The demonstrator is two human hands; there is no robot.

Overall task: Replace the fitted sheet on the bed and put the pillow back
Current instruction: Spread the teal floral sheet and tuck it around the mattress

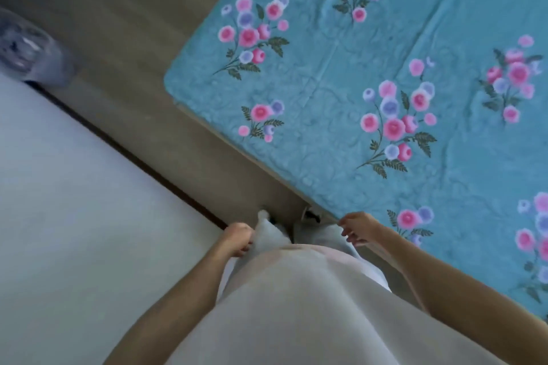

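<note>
Though we stand close beside the bed, neither of our hands is on anything. Our left hand hangs at our hip with its fingers curled in and holding nothing; whether it is a firm fist or a loose curl we cannot tell. Our right hand hangs relaxed, fingers loosely bent, just over the near edge of the bed and gripping nothing.

We see a teal flowered sheet lying flat across the mattress and drawn over the one corner in view, with faint fold lines but no bunching. We judge it to be the fresh sheet already on, at least at this end; the other corners are out of sight, so we cannot say they are tucked.

No pillow shows anywhere, so we take that step as still to do. A clear plastic bottle stands on the floor by the wall, well apart from the bed.
</note>
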